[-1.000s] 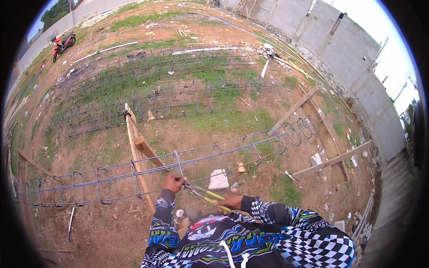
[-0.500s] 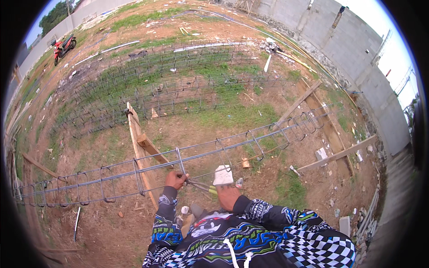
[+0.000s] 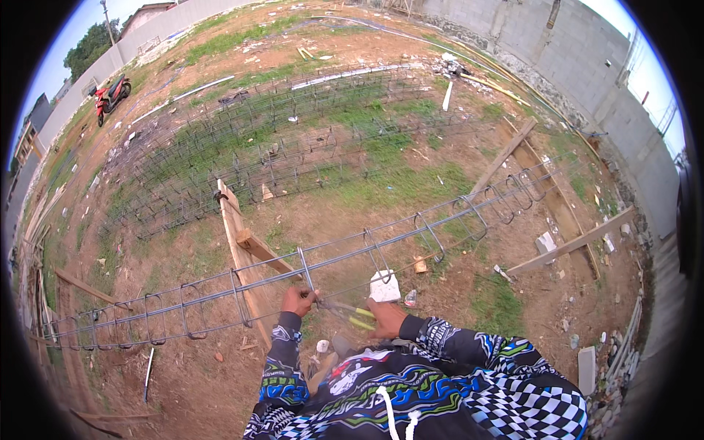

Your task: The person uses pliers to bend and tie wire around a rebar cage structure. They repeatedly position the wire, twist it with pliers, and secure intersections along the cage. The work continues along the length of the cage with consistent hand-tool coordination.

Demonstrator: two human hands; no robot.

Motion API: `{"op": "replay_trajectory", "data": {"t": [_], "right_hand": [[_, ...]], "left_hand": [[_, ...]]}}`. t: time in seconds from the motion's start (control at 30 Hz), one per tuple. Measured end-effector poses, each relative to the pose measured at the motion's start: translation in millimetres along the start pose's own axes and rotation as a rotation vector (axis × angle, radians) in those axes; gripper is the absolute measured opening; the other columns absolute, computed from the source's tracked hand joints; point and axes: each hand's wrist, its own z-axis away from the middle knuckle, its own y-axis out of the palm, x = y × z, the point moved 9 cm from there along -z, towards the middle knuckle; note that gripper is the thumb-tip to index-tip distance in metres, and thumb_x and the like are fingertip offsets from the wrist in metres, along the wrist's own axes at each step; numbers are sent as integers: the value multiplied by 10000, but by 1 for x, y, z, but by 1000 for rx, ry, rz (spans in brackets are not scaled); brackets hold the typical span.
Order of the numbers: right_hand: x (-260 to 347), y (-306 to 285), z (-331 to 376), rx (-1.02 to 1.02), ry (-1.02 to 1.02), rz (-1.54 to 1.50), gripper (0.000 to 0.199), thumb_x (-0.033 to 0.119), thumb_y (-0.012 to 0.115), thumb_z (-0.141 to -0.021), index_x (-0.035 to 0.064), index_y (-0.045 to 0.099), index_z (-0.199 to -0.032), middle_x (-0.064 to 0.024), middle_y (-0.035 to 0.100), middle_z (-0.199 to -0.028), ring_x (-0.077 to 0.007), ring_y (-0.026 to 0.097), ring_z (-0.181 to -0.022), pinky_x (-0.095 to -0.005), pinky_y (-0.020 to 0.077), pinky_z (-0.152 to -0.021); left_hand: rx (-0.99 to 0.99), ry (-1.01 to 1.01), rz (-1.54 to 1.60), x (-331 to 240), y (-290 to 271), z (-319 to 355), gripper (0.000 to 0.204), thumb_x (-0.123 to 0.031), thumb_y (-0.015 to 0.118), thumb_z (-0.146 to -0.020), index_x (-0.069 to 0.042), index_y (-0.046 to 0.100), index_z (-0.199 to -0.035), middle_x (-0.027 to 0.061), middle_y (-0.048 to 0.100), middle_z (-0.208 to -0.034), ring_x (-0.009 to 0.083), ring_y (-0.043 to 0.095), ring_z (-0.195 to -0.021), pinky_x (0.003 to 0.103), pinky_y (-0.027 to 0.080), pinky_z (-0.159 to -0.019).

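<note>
A long rebar cage [image 3: 339, 256] of steel rods and square stirrups runs across in front of me. My left hand [image 3: 298, 301] is closed, fingers pinched around the lower corner of a stirrup [image 3: 304, 268] near the middle of the cage. Any tie wire in those fingers is too small to make out. In my right hand [image 3: 386, 320] is a pair of pincers [image 3: 358, 317] with yellow-green handles. Its handles are spread apart, and its jaws point left toward the fingers of my left hand, just below the lower rod.
A wooden trestle [image 3: 233, 227] supports the cage left of centre; another wooden frame [image 3: 572, 249] stands at right. Several more rebar cages [image 3: 271, 158] lie on the grass beyond. A white block [image 3: 384, 287] sits near my right hand. A red motorbike [image 3: 111, 97] is parked far left.
The pincers' handles have spread wider, and my right hand has turned with them. My left hand stays at the same stirrup. The whole view has shifted slightly.
</note>
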Motion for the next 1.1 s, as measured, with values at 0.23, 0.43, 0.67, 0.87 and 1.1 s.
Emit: {"op": "replay_trajectory", "data": {"t": [0.23, 0.43, 0.67, 0.87, 1.1], "right_hand": [[30, -3, 17, -134, 26, 249, 587, 227, 583, -854, -38, 412, -1349, -242, 575, -1124, -416, 599, -980, -536, 470, -809], [9, 13, 7, 270, 230, -427, 644, 423, 659, -864, 16, 464, -1322, -252, 639, -991, -368, 649, -911, -476, 508, -779], [-34, 25, -10, 64, 4, -301, 824, 507, 782, -680, 9, 491, -1269, -200, 686, -821, -369, 687, -798, -452, 530, -711], [-4, 21, 2, 190, 175, -138, 673, 482, 649, -799, -5, 490, -1236, -266, 668, -956, -439, 644, -913, -509, 499, -808], [10, 20, 10, -33, 84, -13, 665, 396, 606, -861, -44, 411, -1320, -301, 591, -1110, -453, 605, -1023, -521, 483, -885]], "left_hand": [[27, 6, -2, -3, 1, 1, 419, -386, 695, -852, 30, 737, -822, 92, 644, -589, 153, 599, -485, 321, 478, -528], [1, -14, 96, 1, 2, 2, 427, -438, 686, -824, -18, 746, -774, 101, 603, -530, 203, 603, -503, 360, 475, -568], [8, -18, 52, 6, 4, 0, 383, -372, 703, -842, 9, 741, -838, 88, 659, -625, 160, 621, -525, 314, 489, -549], [2, -48, 34, 10, 4, 0, 396, -423, 688, -816, -34, 759, -797, 113, 652, -595, 222, 644, -552, 364, 498, -611], [21, -11, 60, 11, 5, -1, 395, -351, 708, -857, 41, 720, -814, 57, 634, -615, 117, 581, -511, 289, 470, -512]]}}
